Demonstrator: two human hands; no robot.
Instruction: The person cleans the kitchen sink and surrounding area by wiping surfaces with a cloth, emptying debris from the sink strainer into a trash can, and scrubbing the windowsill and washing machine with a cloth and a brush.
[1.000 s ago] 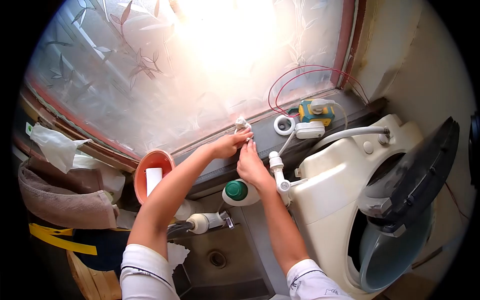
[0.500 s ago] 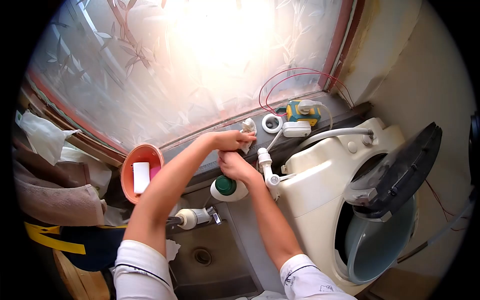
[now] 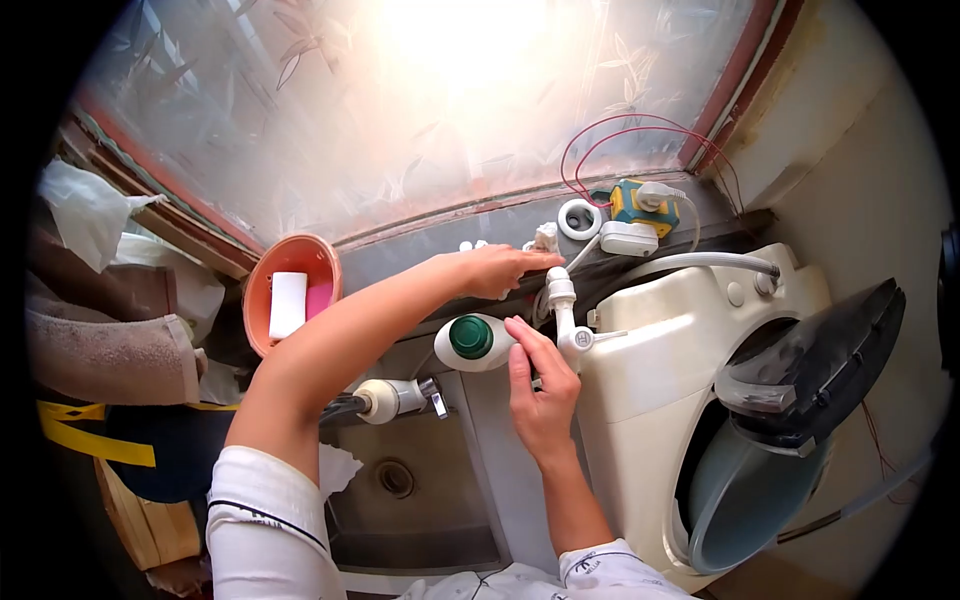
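My left hand (image 3: 497, 272) reaches across to the window ledge, fingers stretched out to the right. Just beyond its fingers lies a crumpled white tissue (image 3: 545, 237), and small white pieces (image 3: 472, 245) sit behind the hand. Its underside is hidden, but nothing shows in its grasp. My right hand (image 3: 546, 395) is raised beside a white bottle with a green cap (image 3: 470, 338), thumb apart from the straight fingers. The fingertips are close to the bottle's right side; I cannot tell whether they touch it. A white tap fitting (image 3: 566, 315) stands just behind the right hand.
Below the bottle is a steel sink (image 3: 410, 530) with a faucet (image 3: 390, 400). An orange bucket (image 3: 262, 330) holds a white block. On the right stands a cream washing machine (image 3: 640, 400) with its dark lid (image 3: 820, 370) raised. A yellow-green adapter (image 3: 630, 205) and a white tape roll (image 3: 579, 219) occupy the ledge.
My left hand has let go of the crumpled tissue, which now lies on the ledge. The right hand has come down and right, from beside the left hand to the bottle, its fingers opened.
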